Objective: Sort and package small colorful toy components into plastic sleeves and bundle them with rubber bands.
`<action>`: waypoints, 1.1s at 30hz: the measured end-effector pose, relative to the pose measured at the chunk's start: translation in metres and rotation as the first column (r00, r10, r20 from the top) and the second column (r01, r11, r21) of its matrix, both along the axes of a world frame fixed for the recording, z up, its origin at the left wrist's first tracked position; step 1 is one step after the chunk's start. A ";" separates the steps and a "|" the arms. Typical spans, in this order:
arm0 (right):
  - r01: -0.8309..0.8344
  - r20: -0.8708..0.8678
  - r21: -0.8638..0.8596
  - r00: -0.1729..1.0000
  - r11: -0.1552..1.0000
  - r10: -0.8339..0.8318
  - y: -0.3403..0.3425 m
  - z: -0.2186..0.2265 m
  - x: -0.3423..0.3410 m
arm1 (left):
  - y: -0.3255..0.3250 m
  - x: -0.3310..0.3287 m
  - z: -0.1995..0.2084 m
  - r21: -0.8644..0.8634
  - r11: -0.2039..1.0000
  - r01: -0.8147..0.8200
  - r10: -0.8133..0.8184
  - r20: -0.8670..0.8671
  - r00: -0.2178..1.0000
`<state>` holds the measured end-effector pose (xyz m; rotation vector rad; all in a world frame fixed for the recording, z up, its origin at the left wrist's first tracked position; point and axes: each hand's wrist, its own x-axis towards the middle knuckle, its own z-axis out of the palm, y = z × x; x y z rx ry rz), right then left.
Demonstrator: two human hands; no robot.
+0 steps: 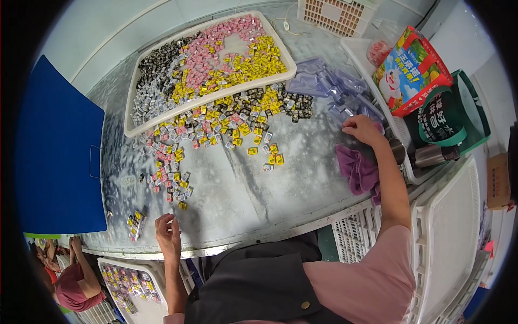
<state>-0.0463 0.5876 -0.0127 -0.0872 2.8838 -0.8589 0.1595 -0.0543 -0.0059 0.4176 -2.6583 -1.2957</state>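
Note:
My left hand (168, 236) is by the table's front edge, its fingers curled in and nothing visible in them. Just beyond it lie small, box-shaped pieces (177, 183) in yellow, pink, black and white. To its left is a clear pack (136, 224) filled with such pieces. My right hand (363, 129) reaches to the purple-tinted clear plastic containers (340, 86) heaped at the right. Its fingers are bent and drawn together beside the nearest of them; what they hold, if anything, cannot be made out. A purple cloth (357, 168) lies just nearer than this hand.
A large white tray (211, 97) of the same pieces stands at the back. On the right, a white tray (388, 102) holds a colourful box (413, 70) and a metal flask (433, 156). A blue panel (62, 151) rises at left; another person (78, 278) works beyond it.

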 end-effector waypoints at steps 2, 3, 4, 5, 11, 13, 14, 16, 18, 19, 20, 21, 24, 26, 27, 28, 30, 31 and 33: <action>0.005 -0.003 -0.003 1.000 1.000 -0.005 0.000 -0.001 0.000 | -0.001 -0.001 -0.004 0.014 1.000 0.021 -0.021 0.001 1.000; 0.011 -0.008 -0.008 1.000 1.000 -0.011 0.001 -0.002 0.000 | -0.001 -0.001 -0.006 0.017 1.000 0.020 -0.020 0.003 1.000; 0.010 -0.007 -0.005 1.000 1.000 -0.010 0.000 -0.004 0.001 | -0.001 -0.001 -0.008 0.021 0.999 0.027 -0.027 -0.001 1.000; -0.014 -0.083 0.076 0.996 0.997 0.021 -0.001 -0.006 0.002 | 0.000 -0.001 -0.010 0.026 0.999 0.034 -0.034 -0.004 0.999; 0.110 -0.289 0.454 0.957 0.884 0.029 -0.017 -0.035 0.012 | 0.003 -0.003 -0.018 0.018 0.998 0.056 -0.056 -0.008 0.998; 0.132 -0.302 0.500 0.953 0.856 0.030 -0.020 -0.036 0.012 | 0.000 -0.003 -0.023 0.019 0.998 0.054 -0.054 -0.002 0.999; 0.137 -0.314 0.498 0.949 0.856 0.031 -0.020 -0.036 0.011 | -0.001 -0.003 -0.025 0.019 0.998 0.055 -0.055 0.003 0.998; 0.139 -0.324 0.499 0.946 0.855 0.036 -0.022 -0.034 0.010 | 0.005 -0.005 -0.019 0.040 0.998 0.043 -0.044 0.028 0.999; 0.235 -0.346 0.405 0.934 0.884 -0.090 -0.026 -0.032 0.012 | 0.008 -0.008 -0.015 0.061 0.998 0.028 -0.031 0.053 0.998; 0.231 -0.344 0.408 0.935 0.884 -0.085 -0.027 -0.033 0.012 | 0.009 -0.010 -0.015 0.055 0.998 0.033 -0.036 0.057 0.998; 0.234 -0.410 0.348 0.909 0.908 -0.077 -0.029 -0.033 0.013 | 0.009 -0.010 -0.015 0.047 0.998 0.038 -0.041 0.062 0.997; 0.232 -0.476 0.286 0.877 0.930 -0.072 -0.031 -0.032 0.013 | 0.008 -0.009 -0.017 0.048 0.998 0.034 -0.037 0.064 0.997; 0.284 -0.456 0.159 0.871 0.946 -0.184 -0.032 -0.026 0.008 | 0.003 -0.008 -0.026 0.021 0.999 0.045 -0.046 0.007 0.999; 0.285 -0.436 0.150 0.879 0.947 -0.196 -0.030 -0.027 0.006 | -0.001 -0.007 -0.032 -0.017 0.997 0.080 -0.081 -0.042 0.996; 0.292 -0.416 0.141 0.885 0.946 -0.211 -0.029 -0.027 0.006 | 0.000 -0.007 -0.031 -0.016 0.997 0.079 -0.080 -0.042 0.996; 0.291 -0.415 0.143 0.885 0.946 -0.210 -0.028 -0.029 0.006 | 0.002 -0.008 -0.031 -0.004 0.997 0.077 -0.077 -0.038 0.996; 0.242 -0.480 0.124 0.863 0.962 -0.156 -0.029 -0.030 0.007 | 0.003 -0.009 -0.031 0.008 0.997 0.071 -0.071 -0.034 0.997; 0.239 -0.480 0.125 0.864 0.963 -0.153 -0.028 -0.030 0.007 | 0.001 -0.009 -0.033 -0.011 0.997 0.078 -0.079 -0.040 0.996; 0.192 -0.429 0.127 0.895 0.973 -0.121 -0.031 -0.025 0.007 | 0.000 -0.008 -0.035 -0.030 0.996 0.081 -0.082 -0.046 0.996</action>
